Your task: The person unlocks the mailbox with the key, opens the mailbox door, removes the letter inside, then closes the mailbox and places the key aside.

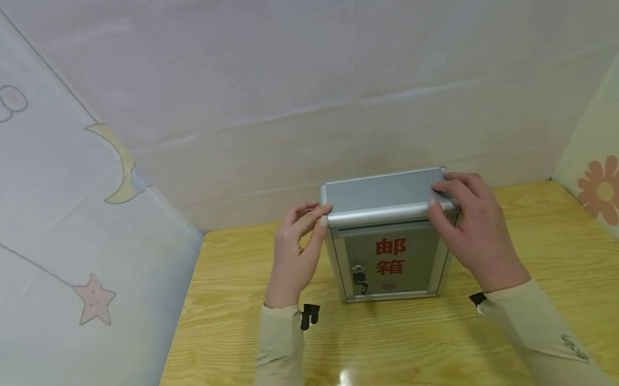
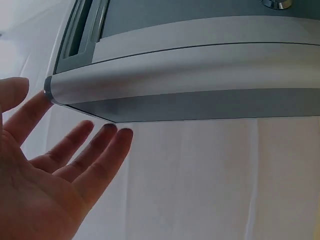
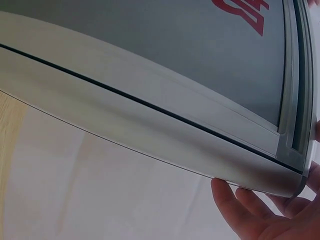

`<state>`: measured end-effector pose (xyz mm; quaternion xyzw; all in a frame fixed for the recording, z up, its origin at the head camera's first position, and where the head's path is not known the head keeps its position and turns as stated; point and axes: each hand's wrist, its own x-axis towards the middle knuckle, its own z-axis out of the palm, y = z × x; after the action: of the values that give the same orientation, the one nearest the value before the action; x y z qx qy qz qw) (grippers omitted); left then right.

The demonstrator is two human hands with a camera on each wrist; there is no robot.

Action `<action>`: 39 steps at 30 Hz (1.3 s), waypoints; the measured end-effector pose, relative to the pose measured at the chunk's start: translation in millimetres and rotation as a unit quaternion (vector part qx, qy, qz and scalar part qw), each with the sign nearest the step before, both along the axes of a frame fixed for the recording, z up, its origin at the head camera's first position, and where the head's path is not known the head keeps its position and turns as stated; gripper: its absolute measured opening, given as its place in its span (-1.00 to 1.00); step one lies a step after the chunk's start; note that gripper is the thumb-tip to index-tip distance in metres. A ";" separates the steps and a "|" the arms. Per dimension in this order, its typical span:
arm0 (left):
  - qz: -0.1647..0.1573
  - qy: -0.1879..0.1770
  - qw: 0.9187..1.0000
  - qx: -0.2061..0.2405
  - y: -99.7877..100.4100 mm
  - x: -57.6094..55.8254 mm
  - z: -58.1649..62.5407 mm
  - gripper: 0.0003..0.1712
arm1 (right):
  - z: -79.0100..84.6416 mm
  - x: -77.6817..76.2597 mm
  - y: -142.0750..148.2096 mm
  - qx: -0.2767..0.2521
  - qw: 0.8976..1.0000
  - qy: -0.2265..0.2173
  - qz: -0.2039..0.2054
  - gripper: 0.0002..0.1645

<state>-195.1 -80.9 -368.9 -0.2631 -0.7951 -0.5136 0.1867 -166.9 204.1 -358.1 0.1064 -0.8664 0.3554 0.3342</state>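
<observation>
A silver-grey metal mailbox point(image 1: 385, 233) with red Chinese characters stands upright on the wooden table, facing me. A key point(image 1: 360, 281) with its tag hangs from the lock at the lower left of its front panel. At the upper left corner is my left hand point(image 1: 295, 249); its fingers are spread and the index fingertip touches the corner in the left wrist view. My right hand point(image 1: 476, 228) holds the upper right corner, thumb at the front edge and index finger over the top. Further right fingertips point(image 3: 220, 186) touch its right side in the right wrist view.
The yellow wood-grain table point(image 1: 231, 361) reaches to a pale fabric backdrop point(image 1: 298, 92) close behind the mailbox. Printed cloth walls stand on both sides, with a moon point(image 1: 120, 167) on the left and a flower point(image 1: 610, 190) on the right.
</observation>
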 end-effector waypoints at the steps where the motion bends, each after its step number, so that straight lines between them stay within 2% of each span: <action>1: -0.003 -0.003 1.000 -0.003 -0.2 -2.5 0.9 -0.64 | -0.2 -0.2 0.0 0.001 1.000 0.001 0.000 -0.69; 7: -0.038 -0.039 0.998 0.006 2.7 -19.6 7.4 -0.63 | -1.1 -0.6 0.1 0.004 1.000 0.004 -0.002 -0.70; 10: -0.064 -0.059 0.996 0.021 5.4 -18.2 16.7 -0.62 | -1.5 -0.6 -0.7 0.004 1.000 0.002 0.001 -0.70; 13: -0.075 -0.074 0.994 0.029 6.7 -13.1 23.4 -0.61 | -2.5 -0.4 -1.4 0.001 1.000 -0.003 0.005 -0.69; 18: -0.072 -0.088 0.993 0.036 6.6 -10.8 23.5 -0.60 | -3.6 -2.2 -0.8 -0.007 1.000 -0.007 0.012 -0.67; 24: -0.075 -0.088 0.992 0.046 7.4 -13.2 20.3 -0.60 | -6.0 -3.2 0.0 -0.019 1.000 -0.011 0.011 -0.65; 32: -0.064 -0.051 0.996 0.030 11.2 -15.6 18.6 -0.63 | -2.8 2.7 -4.2 -0.020 1.000 -0.023 -0.003 -0.61; 35: -0.061 -0.047 0.997 0.032 11.2 -15.5 18.7 -0.63 | 1.2 10.4 -8.8 -0.005 1.000 0.004 -0.014 -0.64; 39: -0.058 -0.047 0.997 0.033 9.5 -15.5 19.1 -0.63 | 6.0 25.2 -18.6 0.019 0.997 0.066 -0.025 -0.66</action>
<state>-210.6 -71.4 -349.8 -0.2781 -0.7692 -0.5611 0.1277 -141.7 185.4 -352.1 0.1142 -0.8514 0.3228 0.3973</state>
